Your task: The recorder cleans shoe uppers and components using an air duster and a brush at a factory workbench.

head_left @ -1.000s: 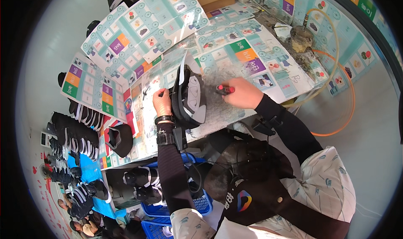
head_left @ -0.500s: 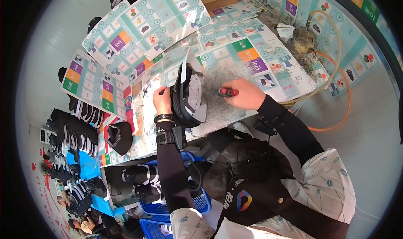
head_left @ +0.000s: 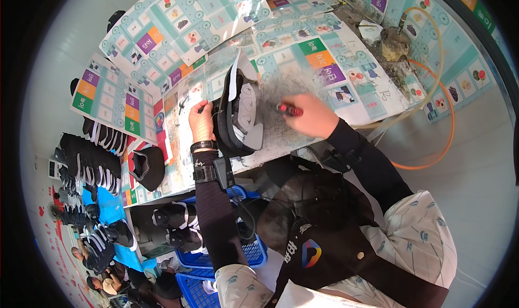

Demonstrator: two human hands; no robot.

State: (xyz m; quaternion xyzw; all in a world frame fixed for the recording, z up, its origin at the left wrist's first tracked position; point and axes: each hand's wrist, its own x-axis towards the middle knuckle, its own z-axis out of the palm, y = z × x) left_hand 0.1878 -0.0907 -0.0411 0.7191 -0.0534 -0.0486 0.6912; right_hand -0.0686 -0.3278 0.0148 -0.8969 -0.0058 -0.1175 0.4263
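Observation:
A black shoe with white-grey parts (head_left: 247, 111) is held on its side on the work table, its white panels turned toward my right. My left hand (head_left: 203, 125) is closed on the shoe's left side; part of its fingers is hidden. To the right of the shoe, a small gap away, is my right hand (head_left: 314, 116), closed around a small red-handled tool (head_left: 291, 110). The tool's tip points toward the shoe, but is too blurred to tell its kind. Beneath them the table covering (head_left: 281, 125) is smudged dark.
A black shoe upper (head_left: 148, 168) lies at the table's left edge, near standing printed boards (head_left: 184, 27). A crusted pot (head_left: 395, 43) with a brush sits at the far right by an orange hose (head_left: 451, 113). Blue baskets (head_left: 254, 254) and shoes (head_left: 181, 227) are below left.
The view has shifted slightly, so the whole scene sits a little higher and to the left. My left hand keeps its hold on the shoe, and the right keeps the tool.

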